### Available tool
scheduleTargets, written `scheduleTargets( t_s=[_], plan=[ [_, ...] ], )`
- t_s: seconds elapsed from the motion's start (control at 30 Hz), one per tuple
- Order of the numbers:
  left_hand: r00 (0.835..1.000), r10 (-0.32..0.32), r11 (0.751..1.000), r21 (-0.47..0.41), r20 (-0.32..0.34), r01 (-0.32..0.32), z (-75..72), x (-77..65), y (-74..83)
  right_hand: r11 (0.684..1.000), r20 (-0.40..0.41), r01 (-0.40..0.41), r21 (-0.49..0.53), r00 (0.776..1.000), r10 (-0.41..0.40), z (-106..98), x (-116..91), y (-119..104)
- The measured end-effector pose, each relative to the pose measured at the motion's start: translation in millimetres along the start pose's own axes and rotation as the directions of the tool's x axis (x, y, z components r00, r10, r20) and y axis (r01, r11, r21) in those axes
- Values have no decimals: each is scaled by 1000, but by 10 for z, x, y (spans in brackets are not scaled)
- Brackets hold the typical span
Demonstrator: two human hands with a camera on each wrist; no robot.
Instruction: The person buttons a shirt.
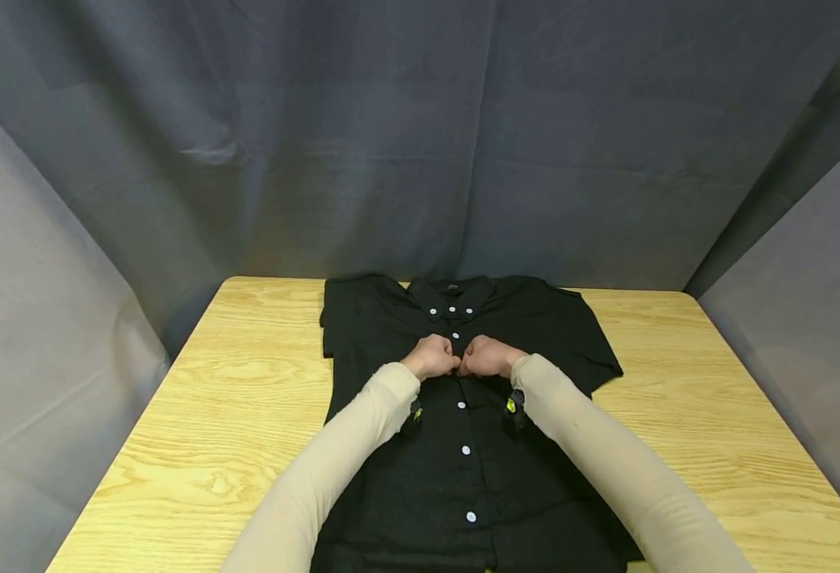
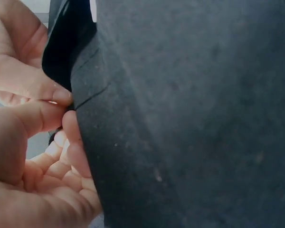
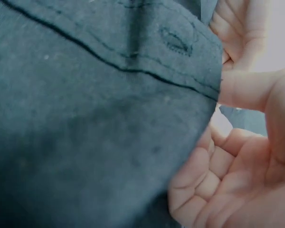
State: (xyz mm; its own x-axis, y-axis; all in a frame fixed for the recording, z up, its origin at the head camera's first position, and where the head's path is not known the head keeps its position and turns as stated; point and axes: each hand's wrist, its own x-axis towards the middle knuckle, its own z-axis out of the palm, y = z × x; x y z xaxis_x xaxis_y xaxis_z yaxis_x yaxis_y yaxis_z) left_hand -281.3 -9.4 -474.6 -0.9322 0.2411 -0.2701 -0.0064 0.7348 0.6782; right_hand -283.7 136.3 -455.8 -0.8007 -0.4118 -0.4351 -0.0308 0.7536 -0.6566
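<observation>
A black short-sleeved shirt [image 1: 420, 469] lies front up, collar at the far side, white buttons down its middle. At chest height my left hand [image 1: 432, 356] and right hand [image 1: 488, 356] meet over the front placket. The left hand [image 2: 47, 175] pinches the cloth edge between thumb and fingers in the left wrist view, and the right thumb touches it there. In the right wrist view the right hand [image 3: 247, 156] pinches the placket edge, near a stitched buttonhole [image 3: 176, 42]. Whatever lies between the fingertips is hidden.
The shirt is spread on a wooden table [image 1: 234, 398], its collar near the back edge. A grey curtain [image 1: 391, 143] hangs behind, with lighter grey panels at both sides. Dark devices sit at both wrists below the cream sleeves [image 1: 348, 430].
</observation>
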Motion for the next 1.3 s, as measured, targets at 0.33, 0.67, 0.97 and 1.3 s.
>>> scheduleTargets(
  t_s=[0.33,0.67,0.97,1.3],
  plan=[
    [1000,-25,999,-28,-10,25,-13,-18,26,999,38,22,29,999,-23,7,7,5],
    [972,184,983,-8,145,-185,-63,-60,-80,998,36,-28,54,999,26,16,-22,22],
    [974,184,982,10,130,-187,-76,-64,-63,994,25,-49,101,999,47,-31,-1,17],
    [985,138,980,129,102,-150,16,-31,-60,991,14,-60,116,998,59,7,7,50]
  ],
)
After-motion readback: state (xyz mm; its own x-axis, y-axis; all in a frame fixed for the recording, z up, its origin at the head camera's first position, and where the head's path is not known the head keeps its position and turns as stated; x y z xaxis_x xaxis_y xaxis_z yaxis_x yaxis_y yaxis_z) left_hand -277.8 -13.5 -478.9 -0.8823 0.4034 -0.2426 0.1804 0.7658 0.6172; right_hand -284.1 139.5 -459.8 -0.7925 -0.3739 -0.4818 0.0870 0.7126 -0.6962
